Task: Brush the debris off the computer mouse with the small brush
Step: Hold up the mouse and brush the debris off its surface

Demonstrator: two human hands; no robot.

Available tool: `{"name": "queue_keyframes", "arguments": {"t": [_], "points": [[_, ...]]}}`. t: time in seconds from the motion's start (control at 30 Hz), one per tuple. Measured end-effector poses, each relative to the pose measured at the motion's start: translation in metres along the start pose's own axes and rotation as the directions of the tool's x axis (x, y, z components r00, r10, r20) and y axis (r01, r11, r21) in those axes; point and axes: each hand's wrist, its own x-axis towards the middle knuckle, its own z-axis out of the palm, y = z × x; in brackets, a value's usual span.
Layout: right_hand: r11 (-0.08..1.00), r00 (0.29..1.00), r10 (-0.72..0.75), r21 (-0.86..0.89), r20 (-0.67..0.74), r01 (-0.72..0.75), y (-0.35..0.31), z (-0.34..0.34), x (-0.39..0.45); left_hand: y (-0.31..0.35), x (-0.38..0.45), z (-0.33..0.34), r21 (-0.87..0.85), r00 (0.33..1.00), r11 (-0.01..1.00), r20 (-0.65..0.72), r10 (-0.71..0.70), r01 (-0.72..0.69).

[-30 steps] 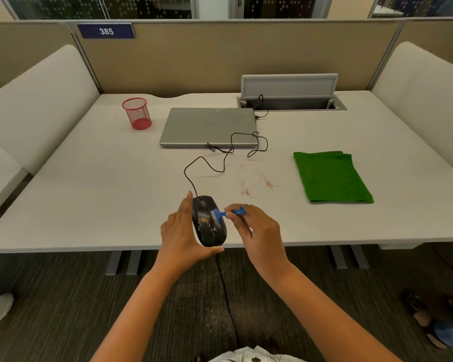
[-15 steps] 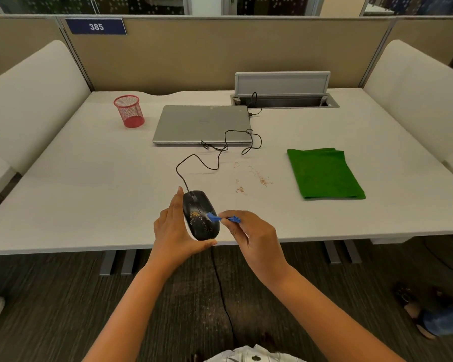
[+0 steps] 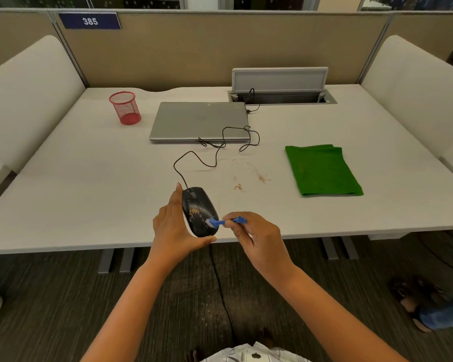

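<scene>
A black wired computer mouse (image 3: 198,207) lies near the front edge of the white desk (image 3: 89,194), with orange-brown debris (image 3: 195,215) speckled on its back. My left hand (image 3: 174,228) grips the mouse, fingers along its left side and thumb curled under its rear. My right hand (image 3: 258,237) pinches the handle of a small blue brush (image 3: 226,222). The brush's pale bristles touch the mouse's right rear side.
Loose crumbs (image 3: 249,176) lie on the desk to the right of the mouse. A folded green cloth (image 3: 322,169) is further right. Behind are a closed grey laptop (image 3: 199,121), the mouse cable (image 3: 220,147), a red mesh cup (image 3: 126,108) and an open cable hatch (image 3: 280,84).
The brush head has slid from the middle of the mouse's back down toward its right rear side. My left hand keeps its grip on the mouse.
</scene>
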Motion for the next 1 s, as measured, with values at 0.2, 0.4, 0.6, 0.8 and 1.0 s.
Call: {"name": "queue_keyframes", "arguments": {"t": [0.2, 0.4, 0.6, 0.8, 1.0], "points": [[0.998, 0.998, -0.041, 0.035, -0.041, 0.043, -0.001, -0.002, 0.003, 0.001, 0.001, -0.001, -0.001, 1.000, 1.000, 0.014, 0.013, -0.013], [0.998, 0.999, -0.045, 0.049, -0.001, 0.045, 0.003, 0.001, -0.002, 0.001, 0.005, 0.000, 0.002, 1.000, 1.000, 0.016, 0.022, -0.022], [0.996, 0.999, -0.033, 0.087, -0.024, 0.035, 0.007, -0.004, -0.006, -0.003, 0.002, -0.001, 0.012, 1.000, 1.000, 0.009, 0.016, -0.016], [0.994, 0.993, -0.092, 0.071, 0.080, 0.087, 0.002, 0.004, 0.006, -0.002, 0.002, -0.001, 0.002, 1.000, 1.000, -0.003, 0.009, -0.009], [0.992, 0.991, -0.024, 0.125, 0.132, 0.007, 0.017, -0.008, -0.008, -0.009, 0.003, -0.008, 0.030, 1.000, 0.999, -0.007, -0.019, 0.019]]}}
